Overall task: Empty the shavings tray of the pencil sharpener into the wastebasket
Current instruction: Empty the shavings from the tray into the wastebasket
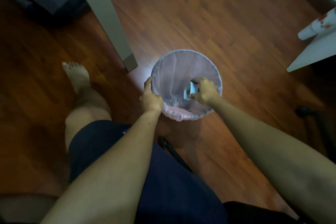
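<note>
A small pale blue shavings tray (189,91), smooth and boxy, is held tilted over the open mouth of the round wastebasket (216,71), the fingers of the right hand (202,91) being closed around it. The wastebasket is lined with a thin, crinkled, translucent pink bag (174,74), at whose bottom a little pale debris is gathered, too blurred to be identified. Its near-left rim is gripped by the left hand (151,99), fingers curled over the edge, and it is stood on a glossy reddish wooden plank floor (200,14).
</note>
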### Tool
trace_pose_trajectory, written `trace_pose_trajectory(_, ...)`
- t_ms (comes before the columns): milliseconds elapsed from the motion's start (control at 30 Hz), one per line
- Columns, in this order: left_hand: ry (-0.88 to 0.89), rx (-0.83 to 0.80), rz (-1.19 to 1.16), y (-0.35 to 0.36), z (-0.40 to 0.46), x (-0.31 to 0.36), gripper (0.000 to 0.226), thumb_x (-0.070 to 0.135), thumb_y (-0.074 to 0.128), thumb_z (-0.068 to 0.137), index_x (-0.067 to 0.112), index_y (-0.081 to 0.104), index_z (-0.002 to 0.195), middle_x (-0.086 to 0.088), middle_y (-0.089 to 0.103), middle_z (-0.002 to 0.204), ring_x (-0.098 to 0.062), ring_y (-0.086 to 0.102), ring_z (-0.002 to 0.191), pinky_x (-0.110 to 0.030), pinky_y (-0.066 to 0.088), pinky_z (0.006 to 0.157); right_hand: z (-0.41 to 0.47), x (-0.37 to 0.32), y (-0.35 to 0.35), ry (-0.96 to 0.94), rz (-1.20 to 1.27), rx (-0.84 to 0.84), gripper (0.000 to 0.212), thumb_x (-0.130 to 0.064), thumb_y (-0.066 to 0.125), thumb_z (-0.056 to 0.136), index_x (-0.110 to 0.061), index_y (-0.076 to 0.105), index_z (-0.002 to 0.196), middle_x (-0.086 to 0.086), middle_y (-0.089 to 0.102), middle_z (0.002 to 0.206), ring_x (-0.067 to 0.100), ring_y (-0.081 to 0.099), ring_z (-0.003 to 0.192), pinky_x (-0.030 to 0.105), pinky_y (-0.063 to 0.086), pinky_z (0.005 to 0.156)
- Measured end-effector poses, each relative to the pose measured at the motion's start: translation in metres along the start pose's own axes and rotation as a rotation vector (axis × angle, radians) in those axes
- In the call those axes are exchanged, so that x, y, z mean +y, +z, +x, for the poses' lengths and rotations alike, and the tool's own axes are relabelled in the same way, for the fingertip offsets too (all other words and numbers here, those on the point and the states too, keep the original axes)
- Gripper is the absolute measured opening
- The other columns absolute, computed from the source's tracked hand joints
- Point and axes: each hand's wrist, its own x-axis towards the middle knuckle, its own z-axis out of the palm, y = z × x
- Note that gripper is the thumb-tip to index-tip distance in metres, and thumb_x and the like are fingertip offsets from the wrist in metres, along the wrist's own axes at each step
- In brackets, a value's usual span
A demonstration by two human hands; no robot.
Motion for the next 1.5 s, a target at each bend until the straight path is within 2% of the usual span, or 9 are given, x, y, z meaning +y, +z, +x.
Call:
trace_pose_trajectory(267,-0.023,-0.017,-0.017,-0.001,-0.006,0.005,0.069,-0.006,0.039,0.094,0.035,0.038,0.149,-0.020,0.050,0.139,-0.037,0.053,0.126,-0.037,0.045,0.104,0.000,-0.015,0.003,-0.123,-0.139,-0.046,0.069,-0.021,0.080,0.074,-0.005,0.054,0.137,0.021,0.052,0.129,0.035,0.054,0.116,0.034,0.041,0.100)
trace_pose_trajectory(367,-0.020,-0.030,-0.016,-0.001,-0.006,0.004,0.070,-0.006,0.040,0.093,0.035,0.038,0.150,-0.019,0.052,0.139,-0.038,0.055,0.125,-0.040,0.046,0.104,-0.003,-0.021,0.003,-0.166,-0.162,-0.031,0.068,-0.029,0.080,0.074,-0.006,0.058,0.134,0.019,0.052,0.125,0.032,0.055,0.112,0.034,0.047,0.095)
trace_pose_trajectory(467,-0.015,-0.035,-0.014,-0.001,-0.006,0.004,0.070,-0.005,0.042,0.092,0.035,0.037,0.150,-0.018,0.053,0.140,-0.038,0.055,0.125,-0.042,0.047,0.105,-0.008,-0.028,0.002,-0.203,-0.187,-0.050,0.069,-0.032,0.081,0.072,-0.006,0.059,0.132,0.018,0.050,0.124,0.032,0.054,0.111,0.037,0.047,0.092)
trace_pose_trajectory(733,-0.023,-0.030,-0.020,-0.002,-0.005,0.004,0.072,-0.006,0.042,0.092,0.035,0.037,0.150,-0.018,0.053,0.139,-0.038,0.056,0.124,-0.041,0.048,0.105,-0.013,-0.037,0.003,-0.271,-0.335,-0.015,0.064,-0.015,0.080,0.071,-0.004,0.060,0.130,0.017,0.048,0.120,0.036,0.054,0.108,0.044,0.050,0.092)
trace_pose_trajectory(833,-0.015,-0.028,-0.017,-0.002,-0.003,0.003,0.074,-0.007,0.042,0.090,0.036,0.037,0.150,-0.019,0.054,0.137,-0.039,0.056,0.123,-0.044,0.049,0.104,-0.012,-0.038,0.004,-0.282,-0.332,0.002,0.067,-0.012,0.081,0.068,-0.004,0.059,0.131,0.017,0.048,0.119,0.037,0.053,0.108,0.046,0.051,0.091)
trace_pose_trajectory(1000,-0.013,-0.031,-0.013,-0.001,-0.003,0.003,0.074,-0.007,0.044,0.091,0.036,0.036,0.150,-0.018,0.052,0.139,-0.038,0.055,0.125,-0.042,0.048,0.104,-0.010,-0.038,0.006,-0.257,-0.321,-0.043,0.074,-0.014,0.082,0.070,-0.007,0.054,0.138,0.015,0.046,0.127,0.036,0.053,0.113,0.043,0.047,0.099)
trace_pose_trajectory(1200,-0.013,-0.028,-0.005,0.000,-0.002,0.001,0.075,-0.007,0.044,0.090,0.037,0.035,0.150,-0.018,0.053,0.139,-0.038,0.055,0.125,-0.044,0.047,0.106,-0.009,-0.031,0.012,-0.265,-0.344,0.014,0.069,-0.016,0.082,0.070,-0.009,0.057,0.134,0.015,0.047,0.122,0.036,0.052,0.110,0.047,0.051,0.090)
trace_pose_trajectory(1500,-0.016,-0.012,-0.029,0.003,0.003,0.000,0.075,-0.008,0.046,0.089,0.037,0.037,0.149,-0.017,0.052,0.139,-0.039,0.056,0.124,-0.045,0.050,0.103,-0.004,-0.026,0.014,-0.203,-0.194,0.050,0.072,-0.015,0.083,0.068,-0.011,0.057,0.135,0.015,0.050,0.124,0.034,0.053,0.113,0.044,0.050,0.093)
